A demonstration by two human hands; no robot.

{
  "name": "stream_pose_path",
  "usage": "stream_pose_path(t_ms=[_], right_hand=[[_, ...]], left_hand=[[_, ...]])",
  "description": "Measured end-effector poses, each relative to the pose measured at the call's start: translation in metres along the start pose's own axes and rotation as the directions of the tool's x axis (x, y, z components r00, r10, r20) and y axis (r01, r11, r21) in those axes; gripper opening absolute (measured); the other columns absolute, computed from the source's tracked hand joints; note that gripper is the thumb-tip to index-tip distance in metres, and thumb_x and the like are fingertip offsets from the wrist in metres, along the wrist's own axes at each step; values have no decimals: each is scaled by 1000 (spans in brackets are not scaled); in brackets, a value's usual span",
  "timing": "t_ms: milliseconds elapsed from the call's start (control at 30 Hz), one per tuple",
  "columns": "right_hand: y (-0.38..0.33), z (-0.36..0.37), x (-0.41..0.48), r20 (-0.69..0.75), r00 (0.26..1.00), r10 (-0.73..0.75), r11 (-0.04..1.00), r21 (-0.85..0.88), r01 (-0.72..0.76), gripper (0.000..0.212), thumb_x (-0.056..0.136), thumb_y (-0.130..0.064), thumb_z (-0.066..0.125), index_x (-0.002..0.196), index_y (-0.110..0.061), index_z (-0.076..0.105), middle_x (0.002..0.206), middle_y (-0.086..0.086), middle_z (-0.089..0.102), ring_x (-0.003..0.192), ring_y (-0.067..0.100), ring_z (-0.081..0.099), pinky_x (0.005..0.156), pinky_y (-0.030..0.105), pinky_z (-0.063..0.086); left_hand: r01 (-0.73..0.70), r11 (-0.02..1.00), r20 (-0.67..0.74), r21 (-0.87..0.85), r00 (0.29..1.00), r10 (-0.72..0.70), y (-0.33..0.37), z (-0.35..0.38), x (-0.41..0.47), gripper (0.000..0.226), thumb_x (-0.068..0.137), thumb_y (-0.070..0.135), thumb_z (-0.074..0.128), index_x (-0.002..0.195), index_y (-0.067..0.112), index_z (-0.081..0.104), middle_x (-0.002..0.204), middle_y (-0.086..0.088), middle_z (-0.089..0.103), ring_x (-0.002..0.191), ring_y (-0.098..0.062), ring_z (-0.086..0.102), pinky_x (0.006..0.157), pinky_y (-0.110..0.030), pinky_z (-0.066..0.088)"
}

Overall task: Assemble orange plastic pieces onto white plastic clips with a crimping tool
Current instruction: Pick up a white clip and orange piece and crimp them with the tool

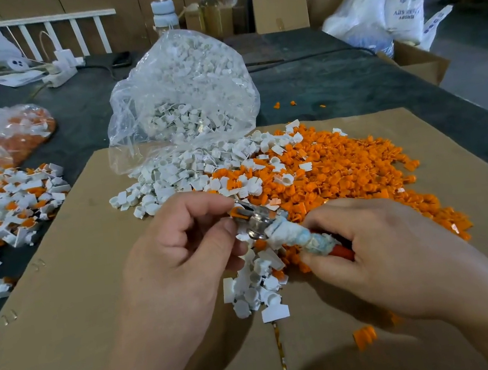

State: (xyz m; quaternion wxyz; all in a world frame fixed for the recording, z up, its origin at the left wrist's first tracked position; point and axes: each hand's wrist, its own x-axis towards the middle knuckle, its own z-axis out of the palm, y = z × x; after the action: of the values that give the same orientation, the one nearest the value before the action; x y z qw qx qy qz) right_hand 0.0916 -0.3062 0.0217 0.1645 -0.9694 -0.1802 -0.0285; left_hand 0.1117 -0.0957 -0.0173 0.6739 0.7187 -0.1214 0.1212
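My right hand [377,251] grips the crimping tool [275,227] by its cloth-wrapped, red-ended handles. The tool's metal jaws point left and hold an orange piece [238,213] with a white clip. My left hand [188,241] has its fingers curled at the jaws and pinches that piece between thumb and fingertips. A heap of orange pieces [342,169] lies on the cardboard sheet [68,314] to the right. White clips [174,178] spill from a clear bag [182,94] behind the hands. A small pile of white clips [258,287] lies under the tool.
A heap of assembled white-and-orange parts [9,207] lies at the left on the dark table [346,80], beside another bag [0,138] of orange parts. One loose orange piece [364,336] lies near my right wrist. Bottles, a power strip and boxes stand at the back.
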Motion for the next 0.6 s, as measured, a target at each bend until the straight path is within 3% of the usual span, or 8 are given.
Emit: stream_pose_path(t_ms=[367, 533, 600], right_hand=[[-11, 1, 0, -58, 997, 53, 997, -53, -56, 37, 80, -58, 39, 79, -27, 58, 70, -7, 56, 65, 10, 51, 59, 33, 44], [-6, 3, 3, -9, 998, 66, 998, 19, -66, 30, 81, -55, 46, 94, -34, 63, 83, -15, 60, 79, 5, 53, 67, 29, 46], [0, 5, 5, -60, 995, 83, 996, -25, -84, 35, 78, -57, 48, 102, -36, 62, 88, -17, 58, 84, 5, 51, 70, 26, 43]], left_hand=[[-22, 1000, -60, -2, 998, 22, 1, 1, 0, 24, 85, 20, 62, 91, 41, 72, 75, 1, 71, 64, -17, 70, 58, -23, 56], [27, 996, -115, 81, 993, -17, -1, -2, 2, 30, 95, 14, 65, 92, 44, 69, 76, 7, 70, 64, -13, 70, 57, -22, 56], [90, 991, -135, 103, 988, -76, -3, -4, 3, 32, 95, 12, 62, 92, 43, 69, 75, 7, 70, 62, -10, 69, 57, -18, 54]])
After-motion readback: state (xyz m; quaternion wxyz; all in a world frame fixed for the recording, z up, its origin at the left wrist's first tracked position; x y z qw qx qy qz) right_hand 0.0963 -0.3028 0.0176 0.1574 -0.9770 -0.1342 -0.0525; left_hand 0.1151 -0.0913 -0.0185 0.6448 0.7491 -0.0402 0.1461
